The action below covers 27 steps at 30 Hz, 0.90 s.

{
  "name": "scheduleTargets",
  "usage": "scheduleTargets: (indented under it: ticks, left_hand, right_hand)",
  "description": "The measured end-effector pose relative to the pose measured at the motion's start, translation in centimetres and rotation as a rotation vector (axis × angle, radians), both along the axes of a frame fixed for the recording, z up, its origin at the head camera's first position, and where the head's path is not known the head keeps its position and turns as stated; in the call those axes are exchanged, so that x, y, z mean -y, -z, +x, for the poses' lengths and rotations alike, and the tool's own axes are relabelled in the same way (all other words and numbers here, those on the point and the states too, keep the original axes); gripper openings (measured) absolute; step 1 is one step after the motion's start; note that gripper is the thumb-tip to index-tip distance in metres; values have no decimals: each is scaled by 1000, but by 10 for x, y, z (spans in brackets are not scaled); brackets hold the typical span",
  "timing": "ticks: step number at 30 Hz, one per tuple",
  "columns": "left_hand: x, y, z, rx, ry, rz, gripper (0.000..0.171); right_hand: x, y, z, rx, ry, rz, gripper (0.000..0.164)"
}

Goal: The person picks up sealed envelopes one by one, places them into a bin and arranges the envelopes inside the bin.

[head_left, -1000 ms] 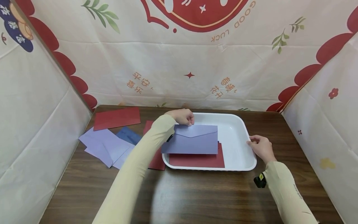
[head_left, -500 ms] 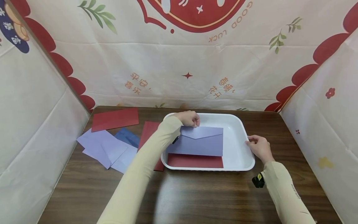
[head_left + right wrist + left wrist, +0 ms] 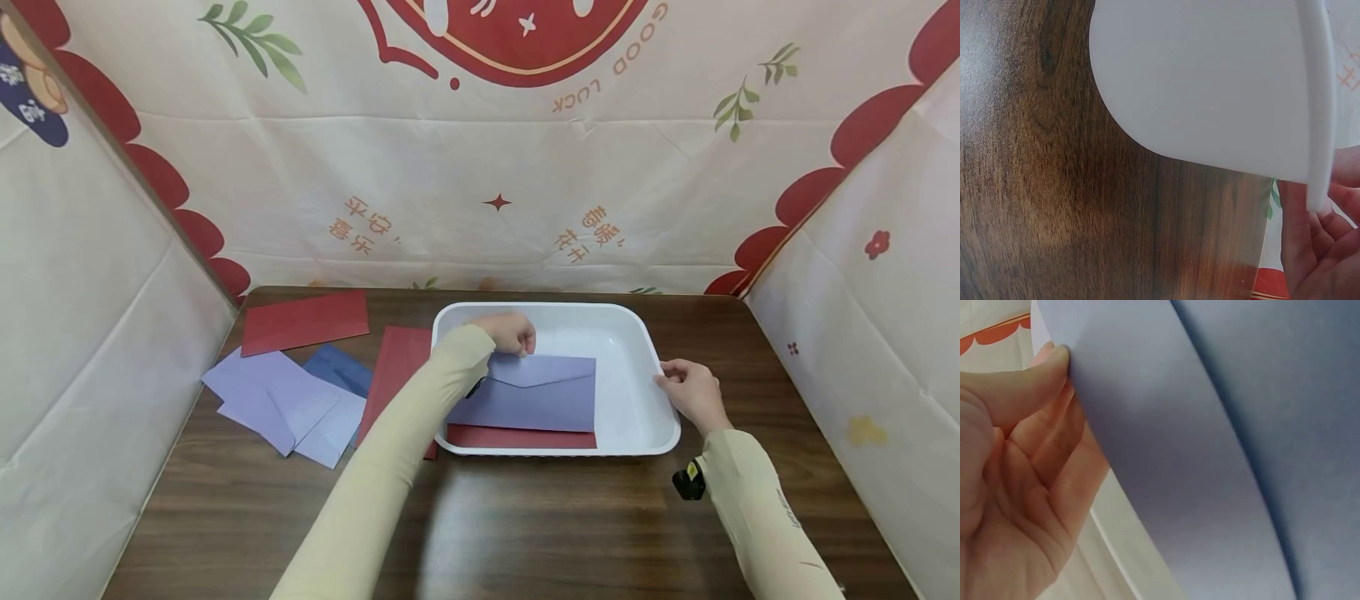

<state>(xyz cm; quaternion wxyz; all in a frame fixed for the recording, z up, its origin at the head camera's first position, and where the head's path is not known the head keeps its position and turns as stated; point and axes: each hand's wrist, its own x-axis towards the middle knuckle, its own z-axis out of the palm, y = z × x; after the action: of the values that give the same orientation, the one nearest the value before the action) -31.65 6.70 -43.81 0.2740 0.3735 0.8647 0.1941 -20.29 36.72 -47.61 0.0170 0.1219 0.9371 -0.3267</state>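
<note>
A lavender envelope (image 3: 536, 404) with a pointed flap is pinched at its top edge by my left hand (image 3: 512, 333), over the left part of a white tray (image 3: 637, 392). In the left wrist view the thumb and fingers of the hand (image 3: 1029, 456) clasp the edge of the envelope (image 3: 1166, 450). Under it in the tray lies a red envelope (image 3: 517, 437), mostly covered. My right hand (image 3: 693, 393) grips the tray's right rim; in the right wrist view its thumb and fingers (image 3: 1300, 244) sit on both sides of the rim (image 3: 1319, 112).
Left of the tray, several lavender envelopes (image 3: 273, 392) overlap a blue envelope (image 3: 341, 367). One red envelope (image 3: 307, 321) lies behind them, and more red (image 3: 397, 358) lies beside the tray, partly under my left sleeve. Printed cloth walls (image 3: 465, 167) enclose the wooden table (image 3: 570, 525).
My left hand has moved the lavender envelope rightward, then lower into the tray, covering more of the red envelope. My right hand stays on the rim.
</note>
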Motion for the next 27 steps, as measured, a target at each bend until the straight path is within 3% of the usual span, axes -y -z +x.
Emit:
scheduleTargets:
  ticks: [9, 27]
  left_hand:
    - [-5, 7, 7, 19, -11, -53, 6]
    - [-9, 17, 5, 22, -5, -61, 6]
  right_hand:
    - [3, -5, 1, 8, 1, -3, 35]
    - [1, -3, 3, 11, 7, -14, 35]
